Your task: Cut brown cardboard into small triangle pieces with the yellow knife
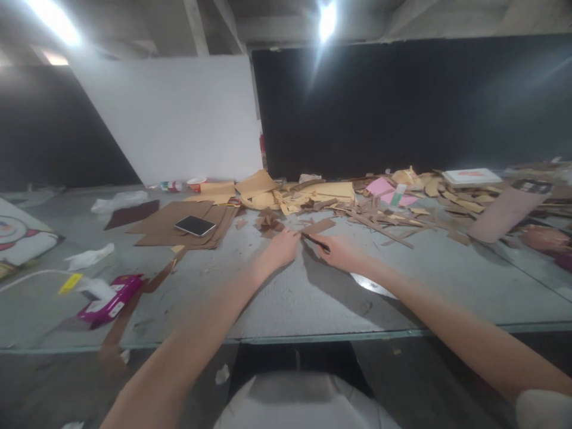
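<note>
My right hand is closed around a slim dark pen-shaped tool, its tip pointing left toward my other hand. Whether it is a pen or a knife I cannot tell. My left hand meets that tip, its fingers drawn together and low over the table; whatever they pinch is hidden. Just beyond both hands lies a flat brown strip, with crumpled brown scraps to its left. Under my right forearm a shiny metal piece lies partly covered.
Yellow and brown offcuts are heaped along the back. Brown sheets bear a phone on the left. Nearer are a magenta device and a white tissue. A pinkish cylinder stands tilted on the right.
</note>
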The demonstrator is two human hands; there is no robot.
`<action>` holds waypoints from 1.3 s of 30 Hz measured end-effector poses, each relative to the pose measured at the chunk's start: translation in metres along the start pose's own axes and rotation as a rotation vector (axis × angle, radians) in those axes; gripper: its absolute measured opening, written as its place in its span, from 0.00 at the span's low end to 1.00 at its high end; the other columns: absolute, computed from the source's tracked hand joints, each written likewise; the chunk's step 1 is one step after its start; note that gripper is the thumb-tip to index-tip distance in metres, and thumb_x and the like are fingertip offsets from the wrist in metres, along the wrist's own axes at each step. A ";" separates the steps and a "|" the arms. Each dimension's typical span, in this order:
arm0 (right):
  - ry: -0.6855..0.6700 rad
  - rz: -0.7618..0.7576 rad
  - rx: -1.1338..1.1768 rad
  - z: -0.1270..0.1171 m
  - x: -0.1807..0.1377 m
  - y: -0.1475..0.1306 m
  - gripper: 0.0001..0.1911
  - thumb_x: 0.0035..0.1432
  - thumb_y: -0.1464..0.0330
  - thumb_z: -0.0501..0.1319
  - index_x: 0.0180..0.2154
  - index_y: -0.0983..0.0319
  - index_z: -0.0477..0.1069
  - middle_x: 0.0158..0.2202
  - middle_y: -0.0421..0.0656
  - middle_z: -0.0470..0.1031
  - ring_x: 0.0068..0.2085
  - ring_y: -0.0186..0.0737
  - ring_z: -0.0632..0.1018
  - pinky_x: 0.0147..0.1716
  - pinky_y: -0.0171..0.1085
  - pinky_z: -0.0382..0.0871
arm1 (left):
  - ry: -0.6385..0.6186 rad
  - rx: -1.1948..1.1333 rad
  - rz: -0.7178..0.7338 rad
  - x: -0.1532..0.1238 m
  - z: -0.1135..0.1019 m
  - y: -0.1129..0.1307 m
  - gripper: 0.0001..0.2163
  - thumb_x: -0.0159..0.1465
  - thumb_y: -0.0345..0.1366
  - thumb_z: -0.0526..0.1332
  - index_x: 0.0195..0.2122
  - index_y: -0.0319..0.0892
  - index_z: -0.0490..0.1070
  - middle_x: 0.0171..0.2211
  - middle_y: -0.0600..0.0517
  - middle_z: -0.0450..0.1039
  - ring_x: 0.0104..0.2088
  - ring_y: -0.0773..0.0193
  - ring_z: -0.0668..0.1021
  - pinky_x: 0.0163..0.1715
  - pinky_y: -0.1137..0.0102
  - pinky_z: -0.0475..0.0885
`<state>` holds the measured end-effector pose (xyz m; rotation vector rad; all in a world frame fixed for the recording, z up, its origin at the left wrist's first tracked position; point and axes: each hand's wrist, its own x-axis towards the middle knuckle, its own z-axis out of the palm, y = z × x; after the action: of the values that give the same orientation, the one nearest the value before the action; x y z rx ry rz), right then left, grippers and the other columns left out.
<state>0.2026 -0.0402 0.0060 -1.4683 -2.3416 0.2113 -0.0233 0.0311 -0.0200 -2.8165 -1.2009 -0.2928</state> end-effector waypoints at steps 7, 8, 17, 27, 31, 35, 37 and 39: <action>-0.058 0.020 0.050 -0.010 -0.014 -0.003 0.29 0.72 0.67 0.53 0.70 0.60 0.72 0.42 0.50 0.88 0.31 0.44 0.81 0.33 0.38 0.67 | -0.004 0.023 -0.007 0.000 0.002 0.001 0.23 0.61 0.18 0.56 0.54 0.38 0.77 0.57 0.37 0.78 0.59 0.43 0.75 0.58 0.53 0.74; -0.064 0.025 0.045 -0.011 -0.018 -0.005 0.29 0.72 0.67 0.53 0.70 0.59 0.72 0.42 0.50 0.88 0.30 0.44 0.80 0.32 0.37 0.66 | -0.008 0.031 -0.004 0.000 0.002 0.001 0.22 0.61 0.18 0.56 0.54 0.38 0.77 0.57 0.37 0.78 0.59 0.43 0.75 0.58 0.52 0.73; 0.004 0.034 0.020 -0.023 -0.034 0.019 0.27 0.76 0.62 0.53 0.70 0.53 0.71 0.58 0.47 0.84 0.49 0.54 0.85 0.47 0.43 0.76 | 0.022 0.016 0.023 0.000 0.003 -0.006 0.21 0.60 0.18 0.55 0.50 0.38 0.79 0.56 0.38 0.79 0.59 0.46 0.76 0.60 0.54 0.74; -0.063 0.127 -0.390 -0.008 0.040 0.075 0.29 0.81 0.63 0.48 0.77 0.56 0.56 0.47 0.54 0.84 0.42 0.53 0.84 0.45 0.42 0.71 | 0.062 -0.342 0.094 -0.012 0.001 -0.022 0.23 0.58 0.17 0.55 0.45 0.46 0.82 0.59 0.49 0.82 0.60 0.57 0.80 0.63 0.62 0.74; -0.026 0.094 -0.421 0.005 0.031 0.083 0.28 0.81 0.64 0.47 0.76 0.56 0.59 0.54 0.56 0.78 0.51 0.53 0.80 0.52 0.44 0.69 | 0.078 -0.356 0.111 -0.010 -0.003 -0.017 0.20 0.60 0.18 0.55 0.40 0.45 0.83 0.56 0.48 0.83 0.61 0.56 0.79 0.64 0.59 0.73; 0.064 0.065 -0.387 0.006 0.024 0.072 0.22 0.79 0.62 0.52 0.66 0.59 0.72 0.63 0.58 0.69 0.63 0.60 0.71 0.63 0.52 0.62 | 0.092 -0.332 0.118 -0.007 -0.003 -0.016 0.18 0.62 0.19 0.56 0.39 0.44 0.84 0.55 0.47 0.83 0.61 0.55 0.79 0.64 0.59 0.73; 0.031 0.034 -0.291 0.007 0.022 0.061 0.21 0.78 0.57 0.54 0.61 0.60 0.74 0.62 0.57 0.70 0.63 0.59 0.70 0.64 0.54 0.61 | 0.093 -0.327 0.112 -0.007 -0.002 -0.016 0.18 0.63 0.20 0.56 0.39 0.45 0.84 0.55 0.47 0.83 0.60 0.55 0.79 0.64 0.60 0.73; -0.022 0.021 -0.192 0.010 0.021 0.049 0.24 0.75 0.48 0.58 0.55 0.59 0.76 0.60 0.55 0.71 0.61 0.59 0.72 0.63 0.56 0.62 | 0.090 -0.330 0.105 -0.008 -0.001 -0.017 0.17 0.64 0.21 0.56 0.39 0.46 0.84 0.55 0.48 0.83 0.60 0.55 0.79 0.63 0.60 0.73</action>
<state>0.2315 0.0006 -0.0137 -1.5858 -2.4218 0.0085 -0.0407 0.0369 -0.0212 -3.0877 -1.0677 -0.6594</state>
